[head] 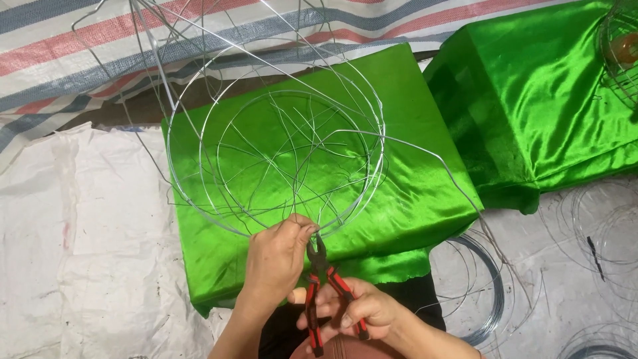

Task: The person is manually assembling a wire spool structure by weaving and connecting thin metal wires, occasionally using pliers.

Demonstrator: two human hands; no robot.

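Pinched in the left hand (276,256), the wire frame's (276,159) near rim meets red-handled pliers (325,286) squeezed by the right hand (362,309), which may slip if springy wire twists.

Two bare hands are seen, the left hand (276,256) and the right hand (362,309); one pair of red-and-black-handled pliers (325,292) is counted; one round frame of thin silver wire hoops (276,159) is counted, its single hoops too tangled to be numbered; two blocks draped in shiny green satin cloth (405,193) (538,100) are counted; one striped red, blue and white tarpaulin (80,40) and one white woven ground sheet (80,246) are seen; loose coils of grey wire (488,292) lie at the right, their number not to be told.
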